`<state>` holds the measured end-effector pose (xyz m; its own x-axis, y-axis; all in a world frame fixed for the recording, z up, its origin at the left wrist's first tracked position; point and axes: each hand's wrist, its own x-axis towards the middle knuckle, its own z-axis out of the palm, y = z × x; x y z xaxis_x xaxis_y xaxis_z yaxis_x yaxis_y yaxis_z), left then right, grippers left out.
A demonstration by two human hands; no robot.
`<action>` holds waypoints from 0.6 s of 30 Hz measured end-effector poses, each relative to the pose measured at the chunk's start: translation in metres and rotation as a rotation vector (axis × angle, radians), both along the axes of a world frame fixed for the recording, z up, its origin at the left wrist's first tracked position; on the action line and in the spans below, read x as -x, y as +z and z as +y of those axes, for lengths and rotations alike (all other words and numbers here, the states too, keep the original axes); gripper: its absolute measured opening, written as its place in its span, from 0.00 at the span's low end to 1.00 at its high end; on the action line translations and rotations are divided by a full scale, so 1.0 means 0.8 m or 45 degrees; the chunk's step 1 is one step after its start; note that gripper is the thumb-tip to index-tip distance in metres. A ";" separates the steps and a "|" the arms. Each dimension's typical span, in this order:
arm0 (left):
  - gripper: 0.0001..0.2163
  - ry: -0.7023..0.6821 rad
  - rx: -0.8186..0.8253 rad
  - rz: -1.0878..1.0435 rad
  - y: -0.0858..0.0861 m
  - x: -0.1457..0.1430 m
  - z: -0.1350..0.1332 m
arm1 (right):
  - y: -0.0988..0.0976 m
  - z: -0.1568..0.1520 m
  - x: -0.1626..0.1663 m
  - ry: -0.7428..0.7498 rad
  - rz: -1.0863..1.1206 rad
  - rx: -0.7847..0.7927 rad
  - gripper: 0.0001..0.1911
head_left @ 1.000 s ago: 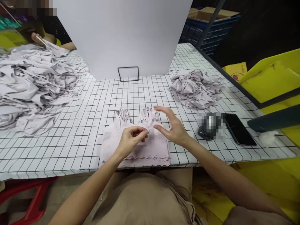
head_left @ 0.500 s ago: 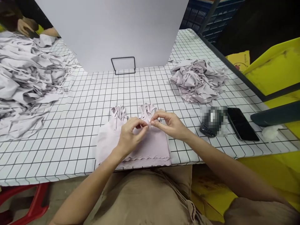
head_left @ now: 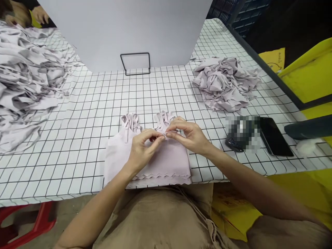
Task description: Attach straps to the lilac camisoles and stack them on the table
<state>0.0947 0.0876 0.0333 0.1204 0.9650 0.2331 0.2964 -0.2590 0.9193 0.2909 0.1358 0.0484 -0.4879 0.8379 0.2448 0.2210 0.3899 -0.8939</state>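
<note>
A small stack of pale pink strappy tops (head_left: 166,162) lies flat before me at the table's front edge, their thin straps (head_left: 130,121) bunched in loops at the far side. Above the right-hand strap, my left hand (head_left: 145,147) pinches with thumb and forefinger. My right hand (head_left: 188,136) pinches the same strap from the other side, its fingertips almost meeting the left ones. The exact bit of strap between the fingertips is small and partly hidden by them.
A large heap of pale garments (head_left: 23,76) covers the table's left side, with another person's hands (head_left: 40,14) behind it. A crumpled garment pile (head_left: 225,83) sits at the right. Nearby lie a phone (head_left: 276,136) and a blurred dark object (head_left: 241,133). A white board (head_left: 124,31) stands behind.
The view has shifted slightly, so the background sits a little higher. Both my hands keep pinching at the strap with small finger movements. The other person's hands have moved.
</note>
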 end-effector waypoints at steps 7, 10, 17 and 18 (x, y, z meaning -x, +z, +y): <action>0.13 0.111 -0.060 0.847 -0.025 0.012 -0.006 | -0.001 0.021 -0.005 0.157 -0.332 -0.084 0.05; 0.12 0.104 -0.056 0.823 -0.025 0.014 -0.009 | -0.006 0.028 0.002 0.261 -0.439 -0.118 0.06; 0.02 0.047 -0.189 0.645 -0.026 0.022 -0.018 | 0.001 0.033 0.019 0.546 -0.630 -0.295 0.08; 0.02 0.043 -0.197 0.632 -0.027 0.022 -0.018 | 0.002 0.034 0.020 0.590 -0.658 -0.307 0.09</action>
